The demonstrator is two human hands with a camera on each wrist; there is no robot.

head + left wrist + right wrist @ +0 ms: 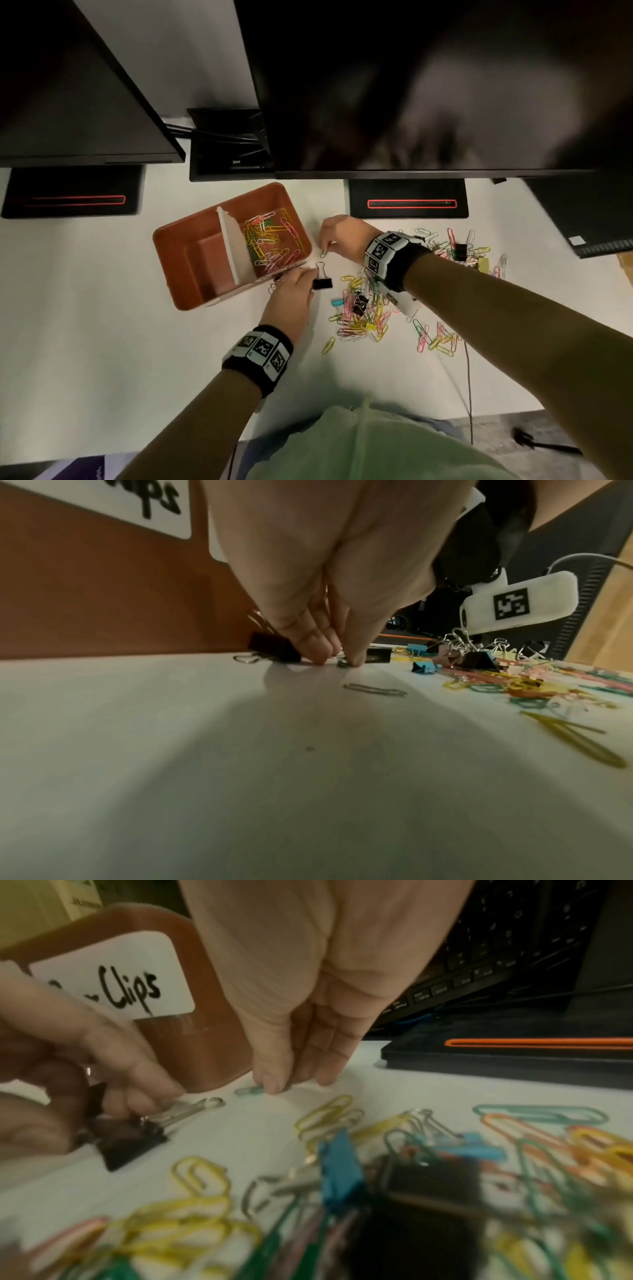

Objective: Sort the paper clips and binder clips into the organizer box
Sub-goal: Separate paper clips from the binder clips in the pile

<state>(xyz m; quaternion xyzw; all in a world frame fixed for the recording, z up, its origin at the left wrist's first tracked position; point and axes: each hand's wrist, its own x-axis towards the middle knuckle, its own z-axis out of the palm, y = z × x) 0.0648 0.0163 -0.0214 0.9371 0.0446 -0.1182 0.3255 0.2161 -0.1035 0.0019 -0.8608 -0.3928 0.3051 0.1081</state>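
The orange organizer box (178, 270) has a white divider (234, 246). Its right compartment holds several coloured paper clips (270, 240), and the left one shows a bare bottom. My left hand (306, 274) (337, 660) pinches a black binder clip (322, 283) (130, 1139) at its wire handle on the table beside the box. A second black binder clip (274, 647) lies behind those fingers against the box wall. My right hand (325, 248) (287, 1087) pinches a small pale green paper clip (324, 253) (248, 1090) flat on the table, by the box's right corner.
A mixed pile of paper clips and binder clips (363, 308) covers the table to the right, with more (462, 250) behind my right wrist. Two monitor bases (407, 202) (72, 195) stand at the back. A keyboard (603, 240) sits far right. A thin cable (468, 377) runs off the front edge.
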